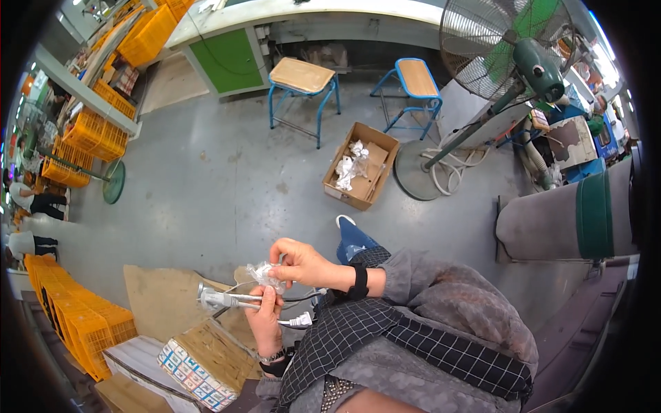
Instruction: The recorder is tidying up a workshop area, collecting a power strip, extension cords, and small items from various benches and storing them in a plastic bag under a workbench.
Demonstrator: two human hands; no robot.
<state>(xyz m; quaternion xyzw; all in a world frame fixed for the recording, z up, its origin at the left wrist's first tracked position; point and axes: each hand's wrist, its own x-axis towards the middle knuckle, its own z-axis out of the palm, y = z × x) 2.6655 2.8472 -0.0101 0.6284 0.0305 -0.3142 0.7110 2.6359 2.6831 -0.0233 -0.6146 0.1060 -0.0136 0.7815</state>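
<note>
Both of my hands are together low in the middle of the view. My right hand [301, 264], fingers pinched, grips crumpled clear plastic wrap [263, 273]. Just below it, my left hand [264, 319] is closed around a grey-white corded item [219, 299] with a round, shiny end pointing left. Dark and pale cables run from it across my left fingers. A white plug-like connector [301, 320] hangs to the right of that hand. The exact kind of the corded item cannot be made out. Black bands are around both wrists.
A cardboard box [335, 193] with crumpled white wrappings stands on the floor ahead. Beyond are two blue-legged stools [303, 74] and a large fan [513, 51]. Flat cardboard [158, 296] and a patterned carton [200, 365] lie at left, near orange crates [82, 320].
</note>
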